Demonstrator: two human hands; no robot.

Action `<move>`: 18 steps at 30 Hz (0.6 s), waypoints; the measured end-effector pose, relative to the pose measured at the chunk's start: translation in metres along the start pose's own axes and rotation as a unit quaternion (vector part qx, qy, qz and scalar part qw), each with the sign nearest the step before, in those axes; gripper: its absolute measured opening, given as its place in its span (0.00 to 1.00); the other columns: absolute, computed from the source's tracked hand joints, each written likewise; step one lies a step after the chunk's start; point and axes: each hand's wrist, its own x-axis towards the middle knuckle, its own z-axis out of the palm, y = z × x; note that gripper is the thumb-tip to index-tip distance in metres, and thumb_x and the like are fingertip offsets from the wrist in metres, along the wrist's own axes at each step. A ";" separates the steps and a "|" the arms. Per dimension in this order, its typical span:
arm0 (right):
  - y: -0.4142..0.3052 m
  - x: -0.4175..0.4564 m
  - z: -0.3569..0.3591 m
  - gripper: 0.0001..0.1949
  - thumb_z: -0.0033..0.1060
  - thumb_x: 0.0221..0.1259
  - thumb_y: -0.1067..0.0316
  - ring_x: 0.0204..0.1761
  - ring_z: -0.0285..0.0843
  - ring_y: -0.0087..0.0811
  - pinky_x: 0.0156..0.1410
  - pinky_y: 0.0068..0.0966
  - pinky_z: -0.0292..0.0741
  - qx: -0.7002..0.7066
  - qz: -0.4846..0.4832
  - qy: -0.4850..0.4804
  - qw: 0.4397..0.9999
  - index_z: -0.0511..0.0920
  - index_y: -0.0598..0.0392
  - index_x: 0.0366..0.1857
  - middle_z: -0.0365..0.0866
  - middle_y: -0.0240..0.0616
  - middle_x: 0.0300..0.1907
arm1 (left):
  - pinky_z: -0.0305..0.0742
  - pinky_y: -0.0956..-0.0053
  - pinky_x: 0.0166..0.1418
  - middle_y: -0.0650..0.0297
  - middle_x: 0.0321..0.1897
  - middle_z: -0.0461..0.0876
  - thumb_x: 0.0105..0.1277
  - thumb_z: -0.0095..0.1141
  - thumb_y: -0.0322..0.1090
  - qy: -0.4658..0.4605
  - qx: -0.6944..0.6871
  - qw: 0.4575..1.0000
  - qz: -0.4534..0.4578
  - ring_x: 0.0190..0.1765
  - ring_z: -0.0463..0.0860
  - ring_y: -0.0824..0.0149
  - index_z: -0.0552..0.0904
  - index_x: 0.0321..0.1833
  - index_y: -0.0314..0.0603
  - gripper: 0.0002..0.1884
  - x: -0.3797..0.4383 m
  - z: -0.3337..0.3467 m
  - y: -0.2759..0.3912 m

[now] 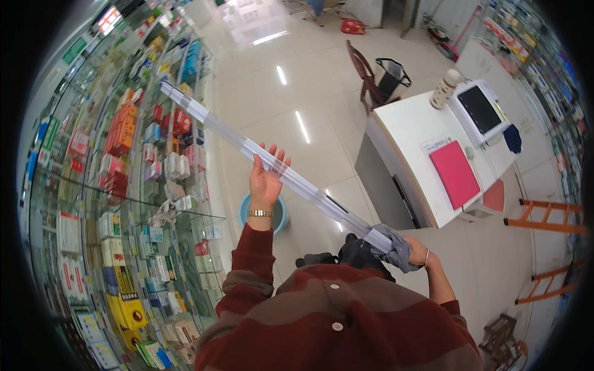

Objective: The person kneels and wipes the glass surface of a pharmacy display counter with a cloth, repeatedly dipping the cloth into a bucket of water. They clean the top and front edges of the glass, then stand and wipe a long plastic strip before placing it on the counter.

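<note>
A long, clear plastic strip [301, 182], apparently a shelf label holder with pale inserts, slants across the view in front of my chest. My left hand [267, 185] holds it from below near its middle, palm up, with the thumb on one side and the fingers on the other. At the strip's lower right end, my right hand [416, 252] grips a crumpled grey cloth [394, 252], which is bunched around that end. The strip's far end reaches over the glass shelving [181, 204] on the left.
Medicine boxes [121, 130] fill the shelves. A light-blue bucket [284, 218] stands on the floor beyond my left wrist. To the right, a white desk [408, 120] bears a pink folder [455, 174], a tumbler [444, 89] and a device with a dark screen [480, 109]. An orange ladder [547, 215] is farther right.
</note>
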 end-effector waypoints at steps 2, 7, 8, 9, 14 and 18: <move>0.022 0.016 -0.004 0.20 0.69 0.58 0.61 0.45 0.80 0.25 0.54 0.27 0.77 -0.023 0.010 0.032 0.999 0.80 0.57 0.53 0.86 0.38 0.45 | 0.70 0.48 0.70 0.59 0.60 0.74 0.75 0.50 0.49 -0.013 -0.006 0.999 0.034 0.62 0.76 0.55 0.64 0.71 0.55 0.25 -0.014 -0.005 0.013; 0.047 0.042 -0.022 0.17 0.67 0.58 0.61 0.47 0.80 0.29 0.57 0.30 0.76 0.077 0.047 0.109 0.990 0.81 0.59 0.48 0.85 0.34 0.46 | 0.74 0.50 0.68 0.60 0.57 0.74 0.73 0.52 0.48 -0.031 0.030 0.990 0.135 0.59 0.77 0.58 0.61 0.73 0.59 0.28 -0.050 -0.021 0.053; 0.052 0.047 -0.028 0.16 0.65 0.60 0.61 0.50 0.79 0.29 0.59 0.29 0.75 0.047 0.002 0.108 0.993 0.81 0.58 0.49 0.84 0.34 0.47 | 0.74 0.50 0.68 0.60 0.57 0.75 0.73 0.53 0.48 -0.024 0.040 0.989 0.144 0.59 0.77 0.58 0.60 0.73 0.59 0.28 -0.056 -0.026 0.060; 0.057 0.054 -0.035 0.15 0.63 0.62 0.62 0.52 0.78 0.30 0.61 0.29 0.74 0.018 -0.043 0.107 0.993 0.81 0.57 0.49 0.84 0.33 0.49 | 0.74 0.50 0.68 0.60 0.57 0.75 0.73 0.53 0.48 -0.016 0.049 0.987 0.153 0.58 0.77 0.58 0.60 0.73 0.60 0.28 -0.063 -0.031 0.064; -0.023 0.097 -0.031 0.14 0.54 0.68 0.65 0.59 0.75 0.30 0.66 0.28 0.71 0.093 -0.068 0.051 0.992 0.80 0.56 0.54 0.80 0.35 0.55 | 0.76 0.52 0.64 0.61 0.54 0.77 0.74 0.51 0.47 0.032 0.123 0.974 0.187 0.54 0.79 0.61 0.57 0.76 0.58 0.30 -0.088 -0.048 0.067; -0.118 0.141 -0.004 0.17 0.51 0.68 0.64 0.53 0.78 0.31 0.62 0.26 0.73 0.148 -0.109 -0.022 0.983 0.79 0.58 0.56 0.81 0.38 0.53 | 0.75 0.62 0.62 0.60 0.53 0.75 0.78 0.47 0.45 0.068 0.196 0.959 0.192 0.52 0.77 0.65 0.53 0.78 0.50 0.31 -0.102 -0.041 0.047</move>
